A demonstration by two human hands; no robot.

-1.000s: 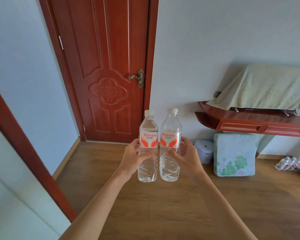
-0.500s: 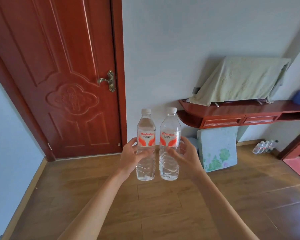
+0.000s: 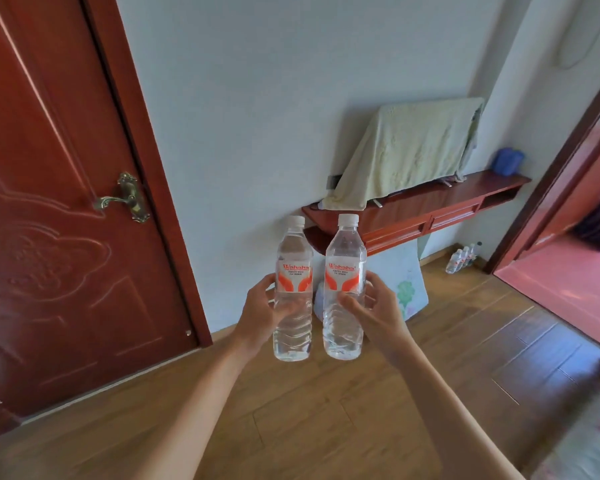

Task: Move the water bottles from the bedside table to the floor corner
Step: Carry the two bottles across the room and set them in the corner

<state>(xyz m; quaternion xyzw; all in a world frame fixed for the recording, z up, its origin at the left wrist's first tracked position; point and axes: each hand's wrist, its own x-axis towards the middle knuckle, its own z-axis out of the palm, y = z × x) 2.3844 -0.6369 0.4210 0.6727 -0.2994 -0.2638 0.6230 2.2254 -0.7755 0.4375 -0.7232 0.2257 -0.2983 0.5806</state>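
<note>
I hold two clear water bottles with white caps and orange-and-white labels upright, side by side, at arm's length over the wooden floor. My left hand (image 3: 258, 315) grips the left bottle (image 3: 292, 271) around its middle. My right hand (image 3: 378, 311) grips the right bottle (image 3: 344, 268) the same way. Several more bottles (image 3: 463, 258) stand together on the floor in the far right corner, under the end of the wall shelf.
A red wooden door (image 3: 49, 209) is shut at the left. A wall-mounted red shelf (image 3: 426, 216) carries something draped in a pale green cloth (image 3: 406, 154). A flowered cushion (image 3: 404, 282) leans under it. An open doorway (image 3: 568, 237) lies at right.
The view has swung to the right and tilted: the door slid left, and the shelf, corner bottles and right doorway came further into view. Both hands keep the same hold on the bottles.
</note>
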